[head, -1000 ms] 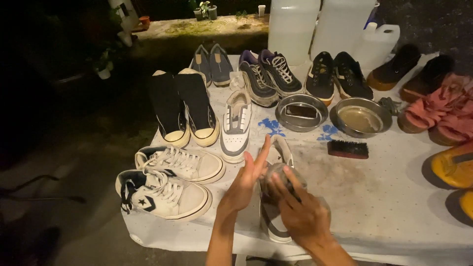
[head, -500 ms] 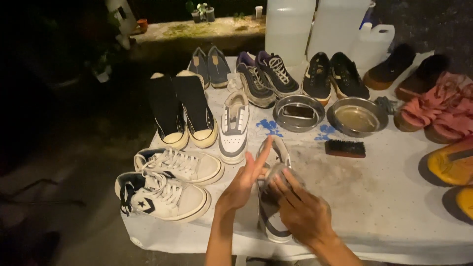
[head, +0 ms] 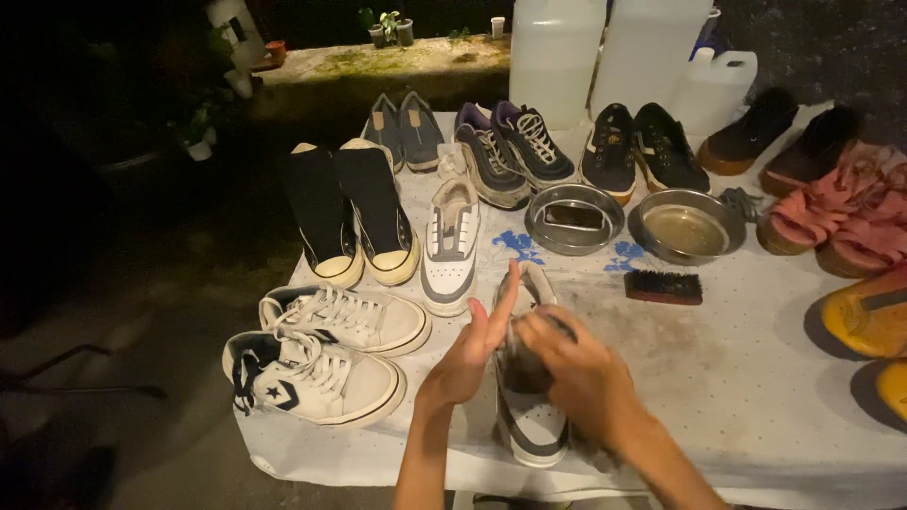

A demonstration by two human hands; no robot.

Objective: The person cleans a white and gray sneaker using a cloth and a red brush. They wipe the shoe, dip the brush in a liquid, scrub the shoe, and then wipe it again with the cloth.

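Note:
A white and grey sneaker [head: 529,430] lies on the white tablecloth [head: 746,378] near the front edge, toe toward me. My left hand [head: 470,351] is flat against its left side, fingers straight and pointing up. My right hand [head: 578,373] is curled over the top of the sneaker, around its dark opening. Whether anything small lies under its fingers is hidden.
A dark scrub brush [head: 663,286] and two metal bowls [head: 574,219] [head: 690,229] lie behind the sneaker. White lace-up sneakers [head: 321,354], black high-tops [head: 354,222] and a lone white sneaker [head: 450,247] stand to the left. Pink [head: 831,217] and yellow shoes [head: 869,321] are at right, plastic jugs [head: 557,57] at the back.
Both hands stay on the sneaker. My right hand has shifted slightly over its top, and the view has drifted a little.

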